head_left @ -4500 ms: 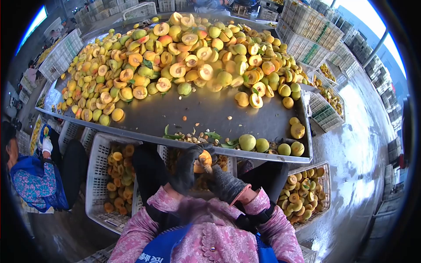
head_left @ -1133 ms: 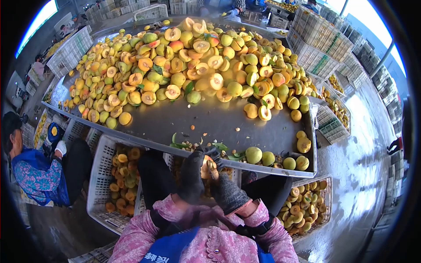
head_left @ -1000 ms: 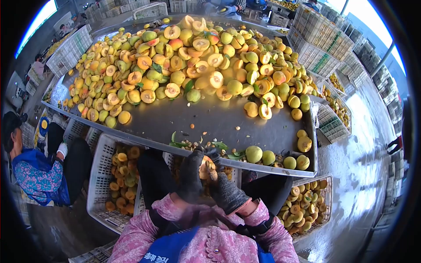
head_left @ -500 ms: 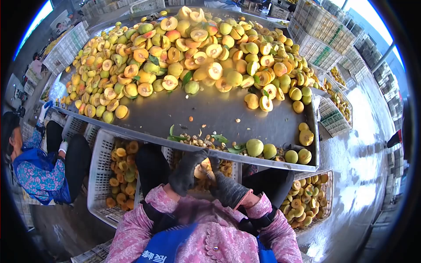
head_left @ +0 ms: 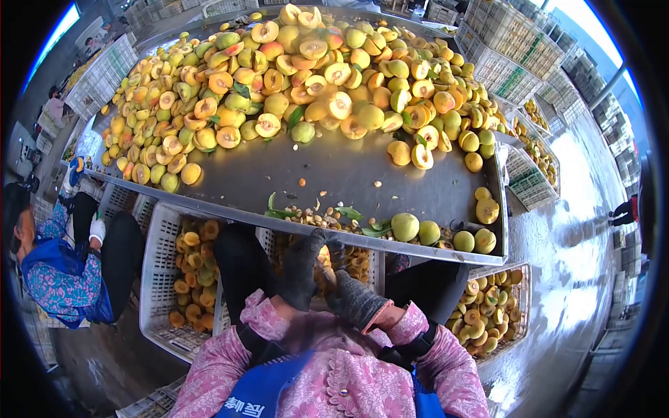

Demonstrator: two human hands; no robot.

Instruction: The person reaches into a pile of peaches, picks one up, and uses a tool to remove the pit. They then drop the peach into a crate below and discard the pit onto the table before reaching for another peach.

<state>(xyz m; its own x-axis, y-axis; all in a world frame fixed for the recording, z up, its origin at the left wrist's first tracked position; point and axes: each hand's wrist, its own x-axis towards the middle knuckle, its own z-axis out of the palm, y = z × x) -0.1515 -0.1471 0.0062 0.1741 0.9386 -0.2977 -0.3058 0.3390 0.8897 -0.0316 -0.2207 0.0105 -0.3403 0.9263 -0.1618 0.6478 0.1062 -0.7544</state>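
My left hand [head_left: 298, 270], in a dark glove, is closed around a yellow peach half [head_left: 325, 260] just below the metal table's front edge. My right hand [head_left: 357, 298], gloved in dark grey, is closed beside that piece; whatever its fingers grip is hidden. Under both hands, a crate of peach halves [head_left: 357, 267] shows in part between my knees. Beyond the edge, pits and scraps [head_left: 315, 220] lie with green leaves. Whole green-yellow peaches [head_left: 405, 227] stand along the front right of the table.
A large heap of halved peaches [head_left: 306, 76] covers the back of the metal table [head_left: 334, 173]. Crates of halves stand at my left [head_left: 155, 279] and right [head_left: 519, 306]. A co-worker [head_left: 66, 268] sits at the left. Stacked crates [head_left: 512, 49] rise behind on the wet floor.
My left hand has turned more upright and the peach half shows less. My right hand has shifted slightly down. The co-worker's raised hand now shows something orange and blue.
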